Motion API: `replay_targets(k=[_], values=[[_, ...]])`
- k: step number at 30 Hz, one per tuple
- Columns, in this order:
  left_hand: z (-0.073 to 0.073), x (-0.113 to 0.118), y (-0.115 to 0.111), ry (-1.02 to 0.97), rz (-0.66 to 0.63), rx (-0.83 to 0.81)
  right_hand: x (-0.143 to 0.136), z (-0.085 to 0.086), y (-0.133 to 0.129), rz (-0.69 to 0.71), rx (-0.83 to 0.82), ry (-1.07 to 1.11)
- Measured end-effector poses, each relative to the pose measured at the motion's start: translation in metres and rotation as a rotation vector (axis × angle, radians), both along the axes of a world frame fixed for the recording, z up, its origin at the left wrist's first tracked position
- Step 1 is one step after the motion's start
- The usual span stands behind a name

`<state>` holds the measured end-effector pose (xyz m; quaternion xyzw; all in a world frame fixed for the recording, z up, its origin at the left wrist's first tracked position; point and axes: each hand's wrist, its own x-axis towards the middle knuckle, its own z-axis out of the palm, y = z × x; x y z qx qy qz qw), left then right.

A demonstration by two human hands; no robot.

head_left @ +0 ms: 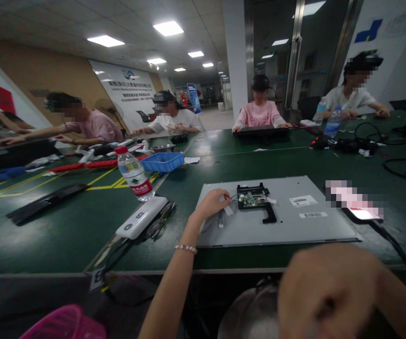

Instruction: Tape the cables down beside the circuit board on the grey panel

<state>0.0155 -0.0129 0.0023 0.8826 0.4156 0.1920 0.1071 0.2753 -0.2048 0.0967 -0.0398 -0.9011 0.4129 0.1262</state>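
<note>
A flat grey panel (291, 228) lies on the green table. On it sits a green circuit board (254, 199) in a black plastic frame (270, 214). My left hand (215, 203) is at the panel's left part, its fingers closed together beside the board, at thin cables and a pale tab (228, 210). Which of these it grips is too small to tell. A beaded bracelet is on that wrist. Raised close to the camera at the lower right, my right hand (330, 292) is blurred and curled, in front of the table edge; anything in it is hidden.
On the left stand a red-capped bottle (135, 176), a white power bank (142, 217), glasses (159, 220) and a blue tray (163, 162). A lit phone (363, 214) with a cable lies right of the panel. A pink basket (65, 324) is below the table. Several people sit across.
</note>
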Motion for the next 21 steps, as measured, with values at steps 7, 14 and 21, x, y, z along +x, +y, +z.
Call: replay_targets(k=[7, 14, 21], values=[[-0.002, -0.014, 0.008, -0.083, 0.047, -0.058, -0.046, -0.054, 0.101, -0.568, 0.480, -0.012], [0.000, -0.018, 0.006, -0.114, 0.044, -0.123, -0.067, -0.099, 0.133, -0.634, 0.771, -0.120], [0.001, -0.016, 0.007, -0.115, 0.012, -0.143, -0.073, -0.105, 0.135, -0.687, 0.880, -0.183]])
